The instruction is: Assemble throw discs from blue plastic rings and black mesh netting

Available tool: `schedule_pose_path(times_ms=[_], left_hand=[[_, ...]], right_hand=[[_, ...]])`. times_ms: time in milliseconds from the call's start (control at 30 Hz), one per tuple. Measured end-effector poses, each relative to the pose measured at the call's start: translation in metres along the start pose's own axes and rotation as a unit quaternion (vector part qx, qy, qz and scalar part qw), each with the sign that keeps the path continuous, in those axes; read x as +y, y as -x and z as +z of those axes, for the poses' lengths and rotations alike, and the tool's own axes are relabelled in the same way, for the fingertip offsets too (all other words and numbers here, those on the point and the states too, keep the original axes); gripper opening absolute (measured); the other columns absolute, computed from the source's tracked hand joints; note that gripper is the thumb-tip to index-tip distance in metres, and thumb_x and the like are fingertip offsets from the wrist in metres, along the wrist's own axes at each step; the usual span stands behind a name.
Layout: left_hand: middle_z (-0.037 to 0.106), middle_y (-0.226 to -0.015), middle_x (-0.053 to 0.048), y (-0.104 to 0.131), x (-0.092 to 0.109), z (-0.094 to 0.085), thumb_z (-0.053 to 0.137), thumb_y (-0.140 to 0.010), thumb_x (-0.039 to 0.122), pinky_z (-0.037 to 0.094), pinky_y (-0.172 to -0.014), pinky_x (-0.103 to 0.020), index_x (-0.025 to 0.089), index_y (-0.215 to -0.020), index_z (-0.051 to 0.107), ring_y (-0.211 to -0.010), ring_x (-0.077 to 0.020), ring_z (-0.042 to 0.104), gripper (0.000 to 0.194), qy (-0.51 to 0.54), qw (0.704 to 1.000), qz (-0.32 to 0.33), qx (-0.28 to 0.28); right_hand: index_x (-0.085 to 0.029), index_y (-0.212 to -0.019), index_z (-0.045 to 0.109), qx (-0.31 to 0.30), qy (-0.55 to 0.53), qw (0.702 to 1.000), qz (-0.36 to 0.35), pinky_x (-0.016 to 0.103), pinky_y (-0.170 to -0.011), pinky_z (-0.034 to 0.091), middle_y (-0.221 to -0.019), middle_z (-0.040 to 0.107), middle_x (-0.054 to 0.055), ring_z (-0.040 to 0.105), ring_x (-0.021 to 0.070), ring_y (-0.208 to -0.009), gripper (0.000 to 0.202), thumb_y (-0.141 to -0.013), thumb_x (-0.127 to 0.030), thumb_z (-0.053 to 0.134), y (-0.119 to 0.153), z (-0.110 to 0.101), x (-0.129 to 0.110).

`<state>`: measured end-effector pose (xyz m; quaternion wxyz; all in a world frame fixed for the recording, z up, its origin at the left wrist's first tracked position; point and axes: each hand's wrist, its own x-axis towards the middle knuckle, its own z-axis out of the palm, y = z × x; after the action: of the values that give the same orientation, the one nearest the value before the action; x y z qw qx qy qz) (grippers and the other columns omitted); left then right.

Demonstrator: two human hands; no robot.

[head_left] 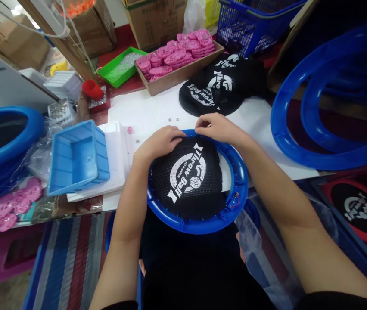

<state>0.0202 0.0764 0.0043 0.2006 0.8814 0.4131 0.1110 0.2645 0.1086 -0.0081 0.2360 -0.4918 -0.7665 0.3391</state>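
Observation:
A blue plastic ring [240, 172] lies at the table's front edge, with a black mesh disc [186, 176] printed "Throw Ball" inside it. The mesh lies along the ring's left and lower sides, and a gap shows at the right. My left hand [164, 142] rests on the ring's upper left, fingers together on the mesh edge. At the top of the ring, my right hand [217, 127] pinches at the rim; what is between its fingertips is too small to name. Small wires [236, 199] show on the ring's lower right.
Black mesh discs [203, 97] lie behind the ring. Beyond are a carton of pink bundles [175, 56] and a green tray [119, 69]. A light-blue bin [80, 157] stands left; large blue rings [280, 116] are at right. Small metal pieces [169, 119] dot the white surface.

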Motion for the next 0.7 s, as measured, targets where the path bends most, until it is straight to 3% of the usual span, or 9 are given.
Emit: schedule_pose_path(times_ms=[67, 167, 267, 400, 467, 533, 633, 700], left_hand=[[0.080, -0.125, -0.007, 0.003, -0.005, -0.005, 0.051, -0.099, 0.019, 0.052, -0.109, -0.040, 0.024, -0.122, 0.080, -0.116, -0.0244, 0.071, 0.037, 0.015, 0.999, -0.032, 0.002], [0.081, -0.121, -0.009, 0.006, -0.011, -0.008, 0.047, -0.097, 0.015, 0.053, -0.103, -0.041, 0.022, -0.114, 0.081, -0.113, -0.0258, 0.072, 0.039, -0.013, 0.994, -0.101, 0.028], [0.080, -0.121, -0.010, 0.007, -0.017, -0.008, 0.046, -0.097, 0.013, 0.053, -0.102, -0.041, 0.021, -0.114, 0.080, -0.114, -0.0268, 0.071, 0.039, -0.042, 0.986, -0.153, 0.044], [0.077, -0.128, -0.012, 0.010, -0.022, -0.010, 0.040, -0.103, 0.016, 0.052, -0.107, -0.043, 0.020, -0.122, 0.076, -0.119, -0.0279, 0.069, 0.040, -0.048, 0.981, -0.179, 0.055], [0.075, -0.131, -0.014, 0.014, -0.023, -0.014, 0.043, -0.105, 0.023, 0.052, -0.109, -0.043, 0.019, -0.129, 0.073, -0.121, -0.0282, 0.068, 0.038, -0.046, 0.979, -0.189, 0.052], [0.072, -0.134, -0.014, 0.020, -0.023, -0.018, 0.056, -0.102, 0.031, 0.053, -0.109, -0.041, 0.018, -0.139, 0.068, -0.119, -0.0276, 0.069, 0.040, -0.031, 0.981, -0.190, 0.027], [0.068, -0.140, -0.013, 0.028, -0.020, -0.025, 0.077, -0.090, 0.039, 0.053, -0.110, -0.040, 0.021, -0.150, 0.061, -0.123, -0.0288, 0.068, 0.065, -0.012, 0.981, -0.193, -0.006], [0.070, -0.136, -0.013, 0.034, -0.015, -0.030, 0.082, -0.087, 0.043, 0.056, -0.103, -0.040, 0.023, -0.153, 0.057, -0.116, -0.0297, 0.071, 0.074, 0.003, 0.972, -0.234, -0.022]], right_hand=[[-0.020, -0.087, 0.075, -0.002, -0.011, 1.000, 0.001, 0.041, -0.092, 0.055, -0.097, 0.079, 0.008, 0.072, 0.0279, -0.098, 0.011, -0.083, -0.027, 0.068, 0.003, -0.009, -0.001], [-0.022, -0.099, 0.075, -0.051, -0.012, 0.999, -0.005, 0.047, -0.101, 0.057, -0.112, 0.078, 0.010, 0.072, 0.0314, -0.109, 0.023, -0.085, -0.041, 0.072, 0.009, -0.024, 0.001], [-0.025, -0.119, 0.072, -0.116, 0.019, 0.993, -0.016, 0.053, -0.109, 0.055, -0.133, 0.071, 0.013, 0.066, 0.0375, -0.126, 0.052, -0.079, -0.056, 0.080, 0.014, -0.033, 0.007], [-0.028, -0.150, 0.053, -0.167, 0.080, 0.981, -0.053, 0.055, -0.119, 0.050, -0.157, 0.053, 0.014, 0.054, 0.0422, -0.142, 0.096, -0.067, -0.057, 0.090, 0.019, -0.033, 0.020], [-0.028, -0.153, 0.049, -0.128, 0.110, 0.984, -0.057, 0.055, -0.119, 0.050, -0.156, 0.051, 0.014, 0.054, 0.0418, -0.141, 0.093, -0.072, -0.053, 0.087, 0.018, -0.029, 0.023], [-0.026, -0.149, 0.053, -0.037, 0.158, 0.985, -0.054, 0.059, -0.118, 0.049, -0.150, 0.054, 0.016, 0.055, 0.0425, -0.139, 0.074, -0.083, -0.046, 0.079, 0.016, -0.025, 0.021], [-0.022, -0.140, 0.060, 0.110, 0.200, 0.970, -0.088, 0.061, -0.115, 0.048, -0.145, 0.055, 0.019, 0.055, 0.0421, -0.135, 0.046, -0.097, -0.036, 0.063, 0.011, -0.020, 0.014], [-0.022, -0.133, 0.064, 0.144, 0.184, 0.964, -0.126, 0.057, -0.114, 0.049, -0.139, 0.058, 0.018, 0.058, 0.0379, -0.129, 0.035, -0.102, -0.035, 0.056, 0.010, -0.019, 0.011]])
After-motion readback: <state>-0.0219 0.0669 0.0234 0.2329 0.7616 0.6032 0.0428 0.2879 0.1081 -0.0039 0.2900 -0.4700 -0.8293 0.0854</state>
